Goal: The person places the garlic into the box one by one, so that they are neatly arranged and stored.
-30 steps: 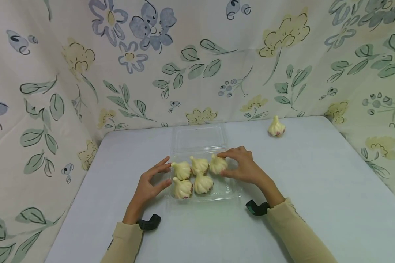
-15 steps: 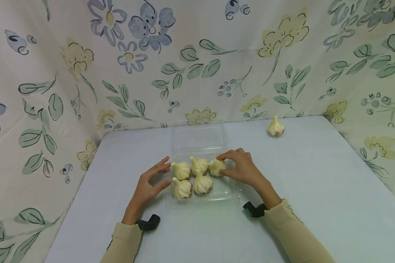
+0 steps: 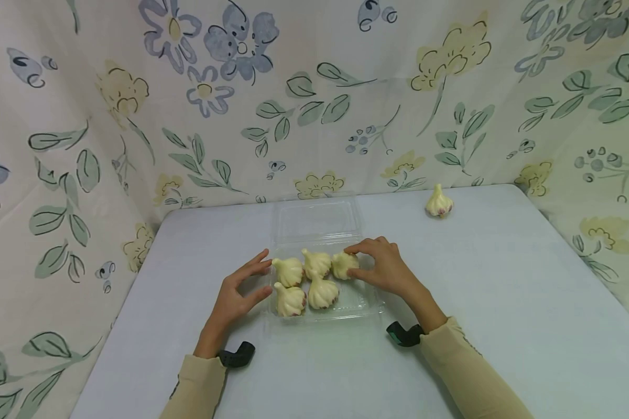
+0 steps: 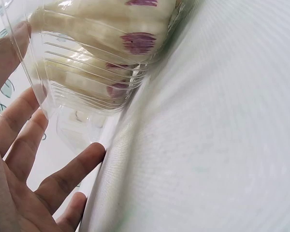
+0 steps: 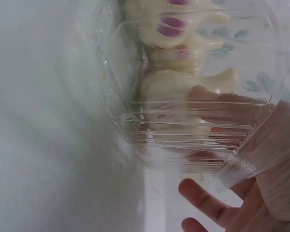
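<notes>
A clear plastic clamshell box (image 3: 359,308) lies unfolded on the table, its lid (image 3: 317,220) flat towards the back. Several garlic bulbs (image 3: 290,299) sit inside, grouped in two rows. My right hand (image 3: 390,270) pinches the garlic bulb (image 3: 342,266) at the back right of the box between thumb and fingers; through the clear wall in the right wrist view, this bulb (image 5: 166,89) shows behind plastic ridges. Along the box's left side my left hand (image 3: 236,294) is spread, fingers and thumb extended. In the left wrist view its fingertips (image 4: 21,38) touch the box rim.
One more garlic bulb (image 3: 439,202) stands alone near the table's back right edge. A white cloth covers the table (image 3: 503,279). Flower-patterned curtain (image 3: 314,134) hangs close behind and at both sides. Each wrist carries a black camera mount (image 3: 237,354).
My right hand has shifted slightly left and down with the garlic bulb, which now sits lower and closer to its neighbour. My left hand stays at the box's side.
</notes>
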The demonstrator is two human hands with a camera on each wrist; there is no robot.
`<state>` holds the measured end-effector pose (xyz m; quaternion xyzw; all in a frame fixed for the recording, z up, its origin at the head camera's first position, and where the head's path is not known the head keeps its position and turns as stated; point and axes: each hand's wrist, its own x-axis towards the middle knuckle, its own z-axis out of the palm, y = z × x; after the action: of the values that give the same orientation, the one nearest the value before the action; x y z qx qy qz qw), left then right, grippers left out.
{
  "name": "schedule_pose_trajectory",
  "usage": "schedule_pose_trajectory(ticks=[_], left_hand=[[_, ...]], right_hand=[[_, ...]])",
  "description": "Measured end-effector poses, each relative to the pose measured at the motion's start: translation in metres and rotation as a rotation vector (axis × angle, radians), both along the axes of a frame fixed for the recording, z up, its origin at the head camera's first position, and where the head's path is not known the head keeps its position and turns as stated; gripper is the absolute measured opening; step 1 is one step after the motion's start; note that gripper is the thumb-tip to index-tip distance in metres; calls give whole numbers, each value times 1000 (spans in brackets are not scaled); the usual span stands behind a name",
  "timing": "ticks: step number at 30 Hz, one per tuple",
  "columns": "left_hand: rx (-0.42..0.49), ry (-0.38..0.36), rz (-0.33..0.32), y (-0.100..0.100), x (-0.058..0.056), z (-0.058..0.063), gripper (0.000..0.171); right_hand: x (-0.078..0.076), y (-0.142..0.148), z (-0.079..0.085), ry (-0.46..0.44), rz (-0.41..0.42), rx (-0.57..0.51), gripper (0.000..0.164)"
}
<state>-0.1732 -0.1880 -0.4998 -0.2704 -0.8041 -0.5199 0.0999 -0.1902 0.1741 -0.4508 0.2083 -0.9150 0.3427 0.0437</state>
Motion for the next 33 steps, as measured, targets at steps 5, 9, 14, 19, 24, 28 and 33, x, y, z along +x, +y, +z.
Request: schedule_pose_trajectory(ticks=[5,9,14,19,24,28,33], left_hand=[[0,6,1,1,0,1,59],[-7,5,6,0,0,0,59],[-14,-3,11,-1,0,-2,58],[-13,-13,12,0,0,-1,58],[-15,-12,11,0,0,0,58],[-19,-12,13,0,0,1,58],[-19,-18,13,0,0,1,58]], right_hand=[[0,0,1,6,5,0,43],[0,0,1,11,10,1,45],[1,0,2,6,13,-1,45],[1,0,4,-7,12,-5,47],[0,2,3,-8,20,-7,48],[0,3,3,-9,22,-8,49],[0,3,5,-20,23,-15,50]])
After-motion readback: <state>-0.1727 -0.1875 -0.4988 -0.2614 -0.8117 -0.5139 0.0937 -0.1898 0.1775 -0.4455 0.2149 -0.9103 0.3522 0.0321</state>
